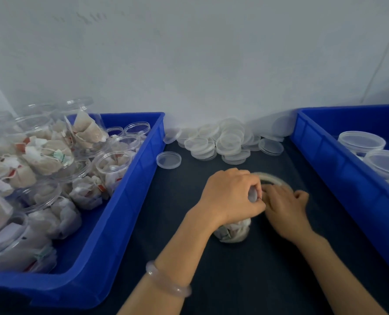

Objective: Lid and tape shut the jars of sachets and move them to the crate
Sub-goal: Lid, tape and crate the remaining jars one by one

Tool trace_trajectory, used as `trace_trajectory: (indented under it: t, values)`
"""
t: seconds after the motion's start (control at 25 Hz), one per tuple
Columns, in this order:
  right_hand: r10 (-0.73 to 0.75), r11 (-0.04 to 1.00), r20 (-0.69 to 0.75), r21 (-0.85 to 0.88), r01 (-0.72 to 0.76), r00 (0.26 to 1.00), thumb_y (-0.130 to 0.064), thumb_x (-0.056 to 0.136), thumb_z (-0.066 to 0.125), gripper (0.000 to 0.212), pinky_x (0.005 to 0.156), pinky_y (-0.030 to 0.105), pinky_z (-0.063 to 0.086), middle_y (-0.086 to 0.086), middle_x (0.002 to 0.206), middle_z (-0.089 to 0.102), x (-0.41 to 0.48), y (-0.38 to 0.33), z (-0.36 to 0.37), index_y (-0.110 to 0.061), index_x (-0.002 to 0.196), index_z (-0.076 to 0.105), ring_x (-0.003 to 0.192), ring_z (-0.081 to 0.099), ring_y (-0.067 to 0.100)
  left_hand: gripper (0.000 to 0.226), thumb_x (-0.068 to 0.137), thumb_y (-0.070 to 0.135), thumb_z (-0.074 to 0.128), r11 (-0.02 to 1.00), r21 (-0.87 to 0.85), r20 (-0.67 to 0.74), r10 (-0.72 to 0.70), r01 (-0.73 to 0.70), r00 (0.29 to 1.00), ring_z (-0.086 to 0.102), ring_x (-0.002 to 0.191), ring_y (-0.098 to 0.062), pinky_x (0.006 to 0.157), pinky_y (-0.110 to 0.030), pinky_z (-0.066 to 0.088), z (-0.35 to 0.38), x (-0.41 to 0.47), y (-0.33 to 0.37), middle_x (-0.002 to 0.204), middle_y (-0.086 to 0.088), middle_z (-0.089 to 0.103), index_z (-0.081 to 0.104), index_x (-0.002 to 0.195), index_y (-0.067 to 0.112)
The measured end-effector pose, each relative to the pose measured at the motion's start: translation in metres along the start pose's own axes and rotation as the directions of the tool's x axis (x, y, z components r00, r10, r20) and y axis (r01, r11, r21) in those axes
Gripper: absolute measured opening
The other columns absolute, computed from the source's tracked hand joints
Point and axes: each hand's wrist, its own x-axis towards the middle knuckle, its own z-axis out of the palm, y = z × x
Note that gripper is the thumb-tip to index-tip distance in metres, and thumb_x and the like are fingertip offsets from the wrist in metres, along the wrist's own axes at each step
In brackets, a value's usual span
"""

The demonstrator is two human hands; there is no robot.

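A clear jar of sachets (234, 233) stands on the dark table between two crates. My left hand (230, 196) grips it from above, fingers curled over its lidded top, so only the jar's lower part shows. My right hand (284, 205) is just right of the jar top, fingers curled on a pale tape roll (273, 178) that is motion-blurred and arcs behind both hands. The blue crate on the right (314, 142) holds lidded jars (361, 142). The blue crate on the left (130, 201) is filled with several open jars of sachets (111, 169).
A heap of clear lids (223, 142) lies against the wall at the back of the table. One lid (168, 159) sits apart beside the left crate. A pale bracelet (166, 283) is on my left wrist.
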Motion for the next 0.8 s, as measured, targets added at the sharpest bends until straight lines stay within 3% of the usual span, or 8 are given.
trace_trajectory:
  t: [0.2,0.28,0.36,0.44,0.52,0.56,0.68,0.8]
  values:
    - [-0.09,0.996,0.127,0.041,0.085,0.988,-0.035,0.098,0.041,0.017,0.093,0.029,0.018,-0.015,0.115,0.045,-0.016,-0.003,0.012,-0.034,0.114,0.048,0.118,0.039,0.008,0.009,0.083,0.04,0.064,1.0,0.01,-0.043,-0.02,0.02,0.999,0.046,0.085,-0.005,0.075,-0.028,0.031,0.002,0.005,-0.001,0.085,0.016,0.059,0.058,0.08,0.033]
    - [-0.14,0.965,0.142,0.242,0.103,0.98,-0.022,0.096,0.052,0.034,0.105,0.026,0.017,-0.013,0.128,0.04,-0.021,-0.008,0.006,-0.034,0.127,0.043,0.128,0.034,0.009,0.012,0.086,0.045,0.062,0.999,0.004,-0.053,-0.033,0.034,0.998,0.045,0.085,-0.002,0.075,-0.027,0.033,0.005,0.003,-0.002,0.085,0.017,0.058,0.06,0.08,0.036]
    - [-0.232,0.744,0.154,0.664,0.074,0.96,-0.008,0.087,0.058,0.062,0.112,0.029,0.03,-0.019,0.131,0.044,-0.033,-0.021,-0.007,-0.046,0.13,0.037,0.129,0.041,0.007,0.009,0.088,0.047,0.061,0.998,-0.058,-0.11,-0.022,0.015,0.994,0.051,0.092,0.001,0.08,-0.024,0.04,0.005,-0.001,-0.005,0.094,0.02,0.063,0.064,0.088,0.038]
    - [-0.324,0.474,0.16,0.88,0.013,0.933,-0.007,0.079,0.061,0.086,0.097,0.023,0.048,-0.028,0.127,0.051,-0.043,-0.035,-0.014,-0.062,0.134,0.026,0.122,0.053,0.002,0.01,0.09,0.038,0.06,0.957,-0.288,-0.257,-0.066,-0.011,0.964,0.057,0.102,0.002,0.087,-0.018,0.044,0.006,-0.007,-0.01,0.104,0.022,0.065,0.063,0.099,0.037]
    - [-0.311,0.379,0.135,0.925,-0.007,0.941,-0.008,0.077,0.068,0.098,0.089,0.016,0.05,-0.023,0.129,0.053,-0.049,-0.051,-0.011,-0.053,0.145,0.013,0.119,0.057,0.001,0.011,0.09,0.025,0.061,0.808,-0.589,-0.346,-0.229,-0.021,0.91,0.062,0.102,-0.003,0.086,-0.018,0.048,0.013,-0.014,-0.017,0.103,0.016,0.067,0.064,0.1,0.028]
    - [-0.256,0.383,0.111,0.924,-0.004,0.96,-0.009,0.076,0.073,0.103,0.091,0.015,0.049,-0.022,0.133,0.051,-0.052,-0.058,-0.008,-0.044,0.149,0.009,0.122,0.056,0.0,0.009,0.092,0.022,0.06,0.667,-0.745,-0.305,-0.343,0.002,0.889,0.065,0.1,-0.006,0.082,-0.019,0.051,0.018,-0.017,-0.02,0.102,0.012,0.069,0.065,0.099,0.024]
    - [-0.094,0.471,0.003,0.881,0.042,0.996,-0.026,0.072,0.085,0.105,0.092,0.01,0.046,-0.038,0.13,0.048,-0.052,-0.066,-0.004,-0.051,0.144,0.013,0.121,0.053,-0.009,0.03,0.104,0.035,0.045,0.203,-0.97,0.014,-0.51,0.136,0.86,0.071,0.094,-0.015,0.075,-0.022,0.056,0.033,-0.026,-0.031,0.1,-0.001,0.075,0.069,0.098,0.019]
    - [-0.066,0.522,-0.059,0.848,0.085,0.996,-0.028,0.073,0.086,0.094,0.087,0.007,0.046,-0.042,0.124,0.05,-0.052,-0.067,-0.008,-0.058,0.133,0.021,0.116,0.054,-0.012,0.039,0.106,0.035,0.04,0.128,-0.929,0.224,-0.551,0.347,0.804,0.072,0.098,-0.018,0.082,-0.027,0.057,0.045,-0.029,-0.048,0.105,-0.005,0.076,0.073,0.105,0.015]
